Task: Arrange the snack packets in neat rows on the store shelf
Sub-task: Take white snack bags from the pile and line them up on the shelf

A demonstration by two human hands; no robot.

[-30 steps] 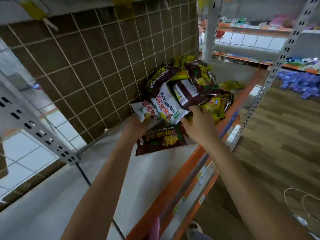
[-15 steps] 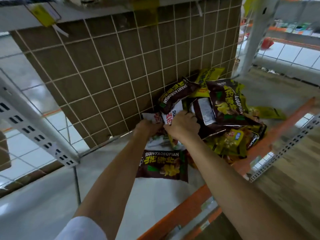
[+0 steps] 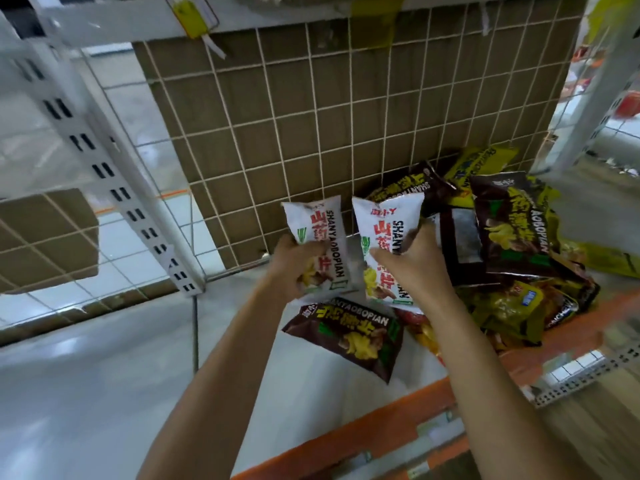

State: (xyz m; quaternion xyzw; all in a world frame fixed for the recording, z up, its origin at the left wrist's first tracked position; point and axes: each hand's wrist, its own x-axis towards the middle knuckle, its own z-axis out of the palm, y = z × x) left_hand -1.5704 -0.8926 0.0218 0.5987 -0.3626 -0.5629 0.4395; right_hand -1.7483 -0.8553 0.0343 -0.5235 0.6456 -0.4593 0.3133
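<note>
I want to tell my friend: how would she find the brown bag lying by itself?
Look at the white shelf with the orange front edge. Just below the left hand and right hand, each holding a white packet, a dark brown packet lies flat. Unlike the heaped pile at right, it lies alone.

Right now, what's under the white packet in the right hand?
A brown packet flat on the shelf, plus the corner of a red packet. The white packet and right hand cover the rest.
</note>
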